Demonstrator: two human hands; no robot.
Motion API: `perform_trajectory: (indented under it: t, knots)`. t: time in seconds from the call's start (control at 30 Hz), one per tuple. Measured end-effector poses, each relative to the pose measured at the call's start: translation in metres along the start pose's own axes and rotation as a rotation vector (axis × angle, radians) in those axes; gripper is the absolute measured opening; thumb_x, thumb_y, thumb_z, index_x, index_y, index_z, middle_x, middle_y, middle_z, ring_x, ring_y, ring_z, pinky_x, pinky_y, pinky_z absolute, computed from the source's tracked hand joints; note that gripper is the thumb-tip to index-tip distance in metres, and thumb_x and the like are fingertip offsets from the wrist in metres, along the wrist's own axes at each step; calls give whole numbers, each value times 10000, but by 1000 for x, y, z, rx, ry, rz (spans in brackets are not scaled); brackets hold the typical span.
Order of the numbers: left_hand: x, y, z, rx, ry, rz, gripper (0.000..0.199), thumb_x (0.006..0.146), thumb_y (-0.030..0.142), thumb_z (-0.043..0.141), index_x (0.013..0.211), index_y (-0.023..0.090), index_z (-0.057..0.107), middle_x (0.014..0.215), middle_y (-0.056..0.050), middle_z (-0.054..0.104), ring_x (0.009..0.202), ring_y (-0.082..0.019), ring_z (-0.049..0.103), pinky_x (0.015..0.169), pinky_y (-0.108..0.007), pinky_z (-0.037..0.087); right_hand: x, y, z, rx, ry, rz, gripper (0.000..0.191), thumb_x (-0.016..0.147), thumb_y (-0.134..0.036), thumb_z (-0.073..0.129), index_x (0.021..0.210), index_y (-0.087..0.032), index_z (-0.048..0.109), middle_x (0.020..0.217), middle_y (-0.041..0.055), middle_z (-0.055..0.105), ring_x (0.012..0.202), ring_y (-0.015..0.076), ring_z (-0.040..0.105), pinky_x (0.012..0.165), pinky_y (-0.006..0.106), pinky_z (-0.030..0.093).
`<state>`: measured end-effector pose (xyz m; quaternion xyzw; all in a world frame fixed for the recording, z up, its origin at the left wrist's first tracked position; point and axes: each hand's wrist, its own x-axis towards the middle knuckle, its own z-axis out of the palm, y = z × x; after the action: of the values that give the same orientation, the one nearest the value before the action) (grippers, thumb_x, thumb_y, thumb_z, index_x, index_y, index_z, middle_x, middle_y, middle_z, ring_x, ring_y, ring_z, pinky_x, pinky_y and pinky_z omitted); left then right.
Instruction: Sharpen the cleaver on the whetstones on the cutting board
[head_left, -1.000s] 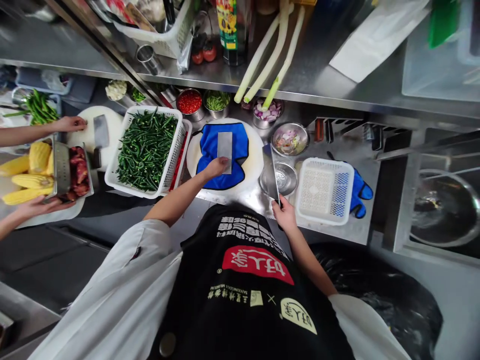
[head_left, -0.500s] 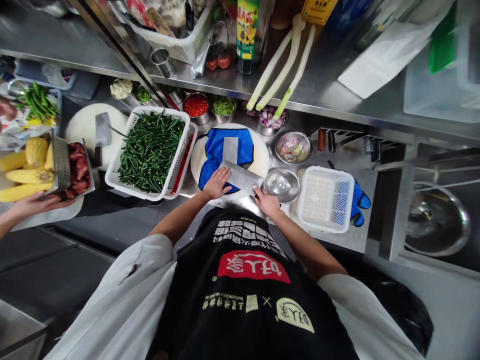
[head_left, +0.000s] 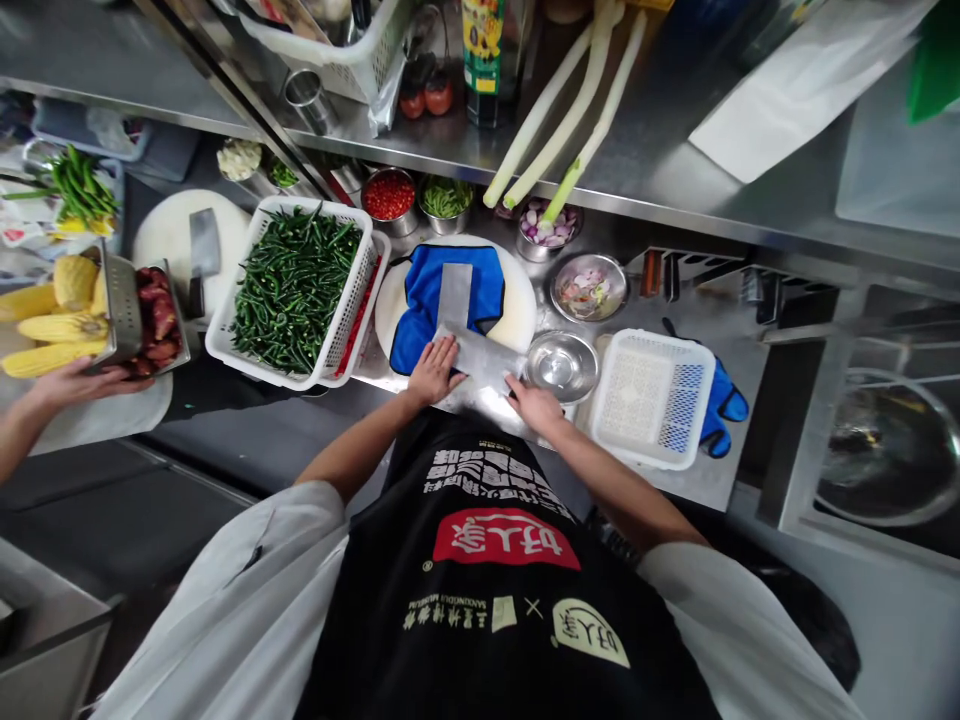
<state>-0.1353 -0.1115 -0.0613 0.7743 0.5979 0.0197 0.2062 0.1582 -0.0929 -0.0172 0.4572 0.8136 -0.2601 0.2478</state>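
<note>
A cleaver (head_left: 487,360) lies with its broad blade across the near end of a grey whetstone (head_left: 454,292). My right hand (head_left: 535,405) is closed round its handle, which the fingers mostly hide. My left hand (head_left: 435,370) rests on the blade with its fingers stretched out flat. Under the stone is a blue cloth (head_left: 488,280) with dark edging, spread over a round white cutting board (head_left: 517,290). Just right of the cleaver handle stands a shiny metal bowl (head_left: 562,368).
Left of the board sits a white basket of green chillies (head_left: 296,290). On the right are a white plastic basket (head_left: 643,400), a bowl of chopped scraps (head_left: 590,287) and another blue cloth (head_left: 724,400). Leeks (head_left: 551,110) overhang the shelf edge. A co-worker's hand (head_left: 82,388) supports a metal tray (head_left: 161,330).
The cleaver has slid slightly toward me on the whetstone, both hands moving with it. The whole view has shifted a little.
</note>
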Motion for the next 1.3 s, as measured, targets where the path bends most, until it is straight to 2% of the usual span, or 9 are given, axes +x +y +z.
perform_trajectory:
  t: [0.13,0.3,0.37,0.53,0.73,0.93,1.0,1.17,1.3]
  knots:
    - [33,-20,-14,-22,5,-65,878,1051,614,384,1674,-1,314,1747,-227,189,1662,-333,147,1358,-544,133,31,1,-22,6,93,-20,651,1106,-404,436,1717,-250,273,1344,165,691,1084,298,721,914,382,538]
    - [-6,1,-4,-49,-19,13,850,1052,603,400,1662,14,347,1747,-215,211,1662,-314,150,1366,-507,154,-4,-9,7,15,29,12,639,1098,-382,459,1704,-235,319,1379,179,670,1046,289,735,869,365,549]
    - [-8,2,-3,-76,-21,12,847,1050,598,407,1673,30,336,1751,-205,200,1663,-316,146,1369,-520,150,-6,-8,8,12,1,23,642,1094,-383,472,1703,-237,330,1389,183,666,1053,289,733,883,365,546]
    - [44,-22,-15,-163,-46,-35,853,1044,568,420,1700,41,285,1767,-176,130,1670,-322,102,1376,-541,85,29,-5,-22,9,76,76,662,1097,-373,457,1720,-233,285,1363,158,690,1073,278,726,918,350,533]
    - [4,2,-5,-175,-64,13,866,1053,610,408,1693,36,300,1765,-170,166,1670,-296,116,1385,-491,86,-10,-20,0,40,-45,113,642,1083,-355,480,1697,-215,352,1313,158,718,1046,290,738,866,353,549]
    - [59,-27,-25,-200,-54,-56,874,1043,571,481,1689,14,288,1768,-178,123,1671,-318,109,1386,-500,47,40,-8,-32,23,93,95,705,1080,-354,493,1728,-200,263,1344,181,703,1087,300,725,907,365,536]
    - [51,-25,-26,-203,-60,-37,865,1045,580,470,1686,25,303,1767,-172,135,1670,-314,115,1385,-497,64,36,-9,-29,11,64,89,701,1083,-367,488,1726,-203,263,1349,182,700,1083,296,727,895,360,537]
    - [-4,-9,-12,-171,-81,-27,877,1049,634,399,1699,54,298,1763,-172,172,1668,-303,123,1379,-497,115,2,-13,-9,-14,-59,57,655,1078,-380,481,1699,-227,340,1278,167,718,1028,299,731,858,361,534]
    - [39,-35,-18,-192,-73,-73,869,1046,635,398,1717,97,276,1778,-133,136,1674,-290,88,1379,-495,75,45,-11,-36,-46,114,107,638,1080,-293,427,1707,-247,319,1334,180,675,1087,300,693,899,379,509]
